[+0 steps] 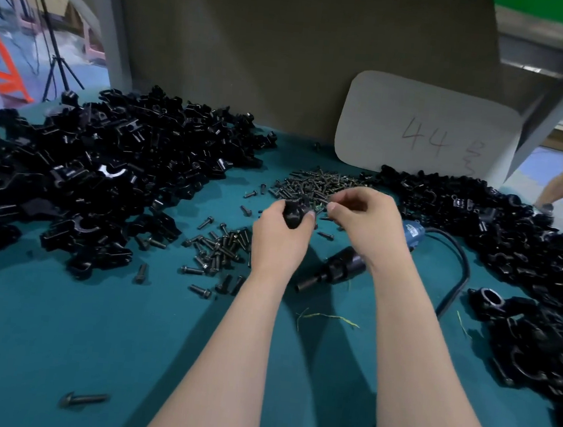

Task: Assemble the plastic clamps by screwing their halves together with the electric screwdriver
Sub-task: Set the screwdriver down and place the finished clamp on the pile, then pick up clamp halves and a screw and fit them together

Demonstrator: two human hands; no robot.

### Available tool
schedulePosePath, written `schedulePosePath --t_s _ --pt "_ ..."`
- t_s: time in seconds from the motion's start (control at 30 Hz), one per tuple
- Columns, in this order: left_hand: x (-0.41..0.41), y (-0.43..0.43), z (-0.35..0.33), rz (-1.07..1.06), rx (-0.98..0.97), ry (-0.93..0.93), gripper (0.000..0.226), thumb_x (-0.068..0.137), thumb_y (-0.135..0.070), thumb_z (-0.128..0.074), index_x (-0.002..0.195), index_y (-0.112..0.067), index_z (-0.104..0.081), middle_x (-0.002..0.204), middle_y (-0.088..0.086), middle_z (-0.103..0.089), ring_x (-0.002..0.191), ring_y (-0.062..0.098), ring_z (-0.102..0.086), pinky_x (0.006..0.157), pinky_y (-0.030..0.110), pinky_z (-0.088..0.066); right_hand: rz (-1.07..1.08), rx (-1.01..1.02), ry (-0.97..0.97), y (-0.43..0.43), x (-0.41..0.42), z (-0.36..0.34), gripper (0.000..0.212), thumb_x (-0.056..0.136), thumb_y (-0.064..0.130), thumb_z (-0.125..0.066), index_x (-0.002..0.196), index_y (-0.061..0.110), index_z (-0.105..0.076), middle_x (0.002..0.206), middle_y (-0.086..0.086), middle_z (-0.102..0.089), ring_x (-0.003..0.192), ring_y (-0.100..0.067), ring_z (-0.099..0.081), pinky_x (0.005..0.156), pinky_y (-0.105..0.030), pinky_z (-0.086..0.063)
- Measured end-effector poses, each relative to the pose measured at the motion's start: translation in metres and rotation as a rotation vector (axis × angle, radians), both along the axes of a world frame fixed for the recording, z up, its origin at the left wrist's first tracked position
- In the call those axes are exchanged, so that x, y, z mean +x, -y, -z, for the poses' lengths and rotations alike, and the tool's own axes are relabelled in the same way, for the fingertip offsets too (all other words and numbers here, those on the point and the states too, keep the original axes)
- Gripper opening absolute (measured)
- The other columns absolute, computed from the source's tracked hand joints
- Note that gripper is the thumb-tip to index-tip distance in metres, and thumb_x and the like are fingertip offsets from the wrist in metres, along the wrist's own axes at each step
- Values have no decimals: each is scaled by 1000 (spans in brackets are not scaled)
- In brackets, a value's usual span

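The left hand (280,228) is gripping a black clamp (294,214) just beside the screw pile (317,185). The right hand (359,208) is hovering close to it with bent fingers. I cannot tell whether they are pinching a screw, because it is too small. It is best to be pressing both halves flush and seating the screw straight before taking the electric screwdriver (336,270), which is lying under the right forearm.
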State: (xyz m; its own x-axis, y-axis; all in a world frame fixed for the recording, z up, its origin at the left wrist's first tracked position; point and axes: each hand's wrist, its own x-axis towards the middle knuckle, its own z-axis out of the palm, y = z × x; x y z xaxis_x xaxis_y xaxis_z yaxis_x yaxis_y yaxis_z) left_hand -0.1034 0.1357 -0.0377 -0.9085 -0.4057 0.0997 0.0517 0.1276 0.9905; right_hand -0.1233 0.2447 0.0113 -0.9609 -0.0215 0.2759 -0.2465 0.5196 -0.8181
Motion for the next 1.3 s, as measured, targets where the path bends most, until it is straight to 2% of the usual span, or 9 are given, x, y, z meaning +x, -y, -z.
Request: schedulePosePath --t_s 0.2,0.3,0.4,0.57,0.73,0.97,1.1,1.2,1.3 --pt "3 -4 1 -65 -288 58 20 89 -37 -61 93 -17 -62 84 -2 -70 80 18 -65 65 30 -46 -8 203 -66 1 0 2 18 84 14 -68 74 29 -62 73 17 -61 70 1 -56 59 -4 -38" --pt "4 -6 0 -83 -383 67 28 88 -41 -62 92 -13 -60 81 0 -66 74 23 -59 56 31 -38 1 212 -67 3 2 2 16 84 15 -67 76 28 -63 75 15 -62 72 -1 -56 57 -2 -37" --pt "5 -7 0 -96 -442 92 35 87 -44 -62 98 -12 -60 84 4 -65 76 27 -58 59 32 -40 1 198 -79 7 3 2 14 84 14 -67 77 25 -65 74 13 -61 71 -1 -56 55 0 -37" --pt "5 -4 -1 -95 -417 104 31 87 -41 -62 97 -12 -59 83 3 -63 71 24 -56 54 31 -37 -49 178 -71 9 3 3 12 85 16 -67 81 27 -67 79 12 -64 76 -2 -58 60 -1 -38" --pt "4 -4 -1 -46 -333 85 28 90 -38 -60 103 -14 -61 88 5 -70 85 26 -65 73 39 -53 -109 133 -25 5 3 3 18 87 11 -65 87 28 -69 88 5 -69 85 -9 -63 78 -20 -49" --pt "5 -4 -1 -57 -313 64 35 89 -43 -60 96 -9 -59 85 6 -70 81 26 -64 70 39 -53 -47 71 -74 14 5 8 9 90 16 -63 89 22 -69 80 13 -63 77 -3 -58 68 -9 -43" --pt "5 -5 -2 -72 -282 56 29 90 -38 -61 97 -9 -60 85 5 -68 80 25 -62 61 33 -45 -85 96 -79 15 6 6 11 91 15 -62 95 18 -72 79 10 -61 68 5 -53 50 2 -36" --pt "4 -6 -1 -62 -306 61 35 91 -38 -59 108 -7 -57 88 7 -65 77 26 -59 60 32 -41 -97 110 -62 15 5 5 14 90 12 -61 97 21 -69 79 14 -58 65 6 -53 52 2 -36" --pt "5 -6 0 -72 -346 30 31 93 -39 -58 98 -8 -54 78 3 -61 69 23 -57 58 32 -40 -47 79 -70 16 3 7 5 92 16 -61 93 20 -64 79 15 -57 70 4 -51 57 1 -37"
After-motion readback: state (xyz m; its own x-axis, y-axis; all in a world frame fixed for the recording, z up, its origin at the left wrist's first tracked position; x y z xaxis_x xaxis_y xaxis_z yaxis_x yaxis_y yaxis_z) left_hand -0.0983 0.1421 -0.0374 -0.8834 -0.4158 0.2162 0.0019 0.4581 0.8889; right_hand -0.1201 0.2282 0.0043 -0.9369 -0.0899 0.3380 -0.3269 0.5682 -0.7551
